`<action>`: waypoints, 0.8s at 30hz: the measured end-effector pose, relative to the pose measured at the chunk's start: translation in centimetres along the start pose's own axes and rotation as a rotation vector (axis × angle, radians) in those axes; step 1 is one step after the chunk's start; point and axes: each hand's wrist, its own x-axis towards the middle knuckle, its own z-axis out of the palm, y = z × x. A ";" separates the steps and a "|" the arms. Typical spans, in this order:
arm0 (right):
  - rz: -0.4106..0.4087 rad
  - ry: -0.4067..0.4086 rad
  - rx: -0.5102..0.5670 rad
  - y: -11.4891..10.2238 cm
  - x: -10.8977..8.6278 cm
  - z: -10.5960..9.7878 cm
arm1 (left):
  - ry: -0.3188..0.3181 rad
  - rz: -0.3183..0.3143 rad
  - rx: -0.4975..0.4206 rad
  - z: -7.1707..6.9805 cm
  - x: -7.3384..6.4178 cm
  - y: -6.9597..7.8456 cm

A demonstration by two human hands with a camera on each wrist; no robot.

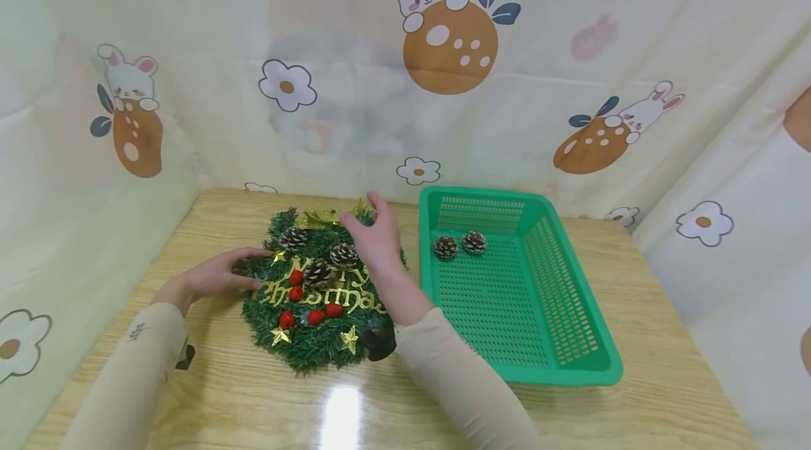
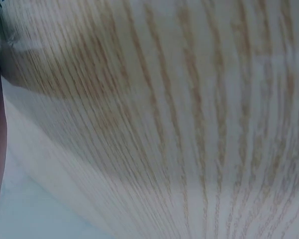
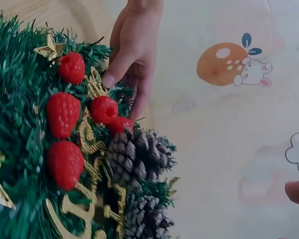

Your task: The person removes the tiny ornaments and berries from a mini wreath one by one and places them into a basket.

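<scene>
A green Christmas wreath (image 1: 323,355) lies on the table, with gold "Merry Christmas" lettering (image 1: 345,297), red berries (image 1: 296,293), gold stars and pine cones (image 1: 318,272). My left hand (image 1: 218,274) grips its left edge; in the right wrist view this left hand (image 3: 134,50) has its thumb over the lettering and its fingers down at the rim. Above the wreath's upper right is my right hand (image 1: 379,239), thumb and forefinger spread apart near the gold ribbon (image 1: 319,217). Nothing shows between them. The left wrist view is mostly the table surface (image 2: 164,99).
To the right of the wreath stands a green plastic basket (image 1: 586,288), with two pine cones (image 1: 459,244) in its far left corner. A patterned curtain (image 1: 355,119) hangs behind and beside the wooden table (image 1: 659,365).
</scene>
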 end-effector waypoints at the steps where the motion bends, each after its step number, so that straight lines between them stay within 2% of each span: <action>1: -0.003 0.002 0.008 0.0 -0.1 0.3 | 0.001 -0.002 -0.001 0.0 -0.1 0.1; 7: 0.005 0.013 0.011 0.4 -0.5 1.7 | -0.007 -0.003 -0.018 -0.1 -0.1 0.0; 14: 0.069 0.034 -0.026 1.8 -1.0 2.7 | -0.002 0.006 -0.002 -0.1 -0.1 -0.3; 24: 0.016 0.074 -0.124 3.0 -1.5 3.7 | -0.019 0.007 -0.044 -0.1 -0.2 0.0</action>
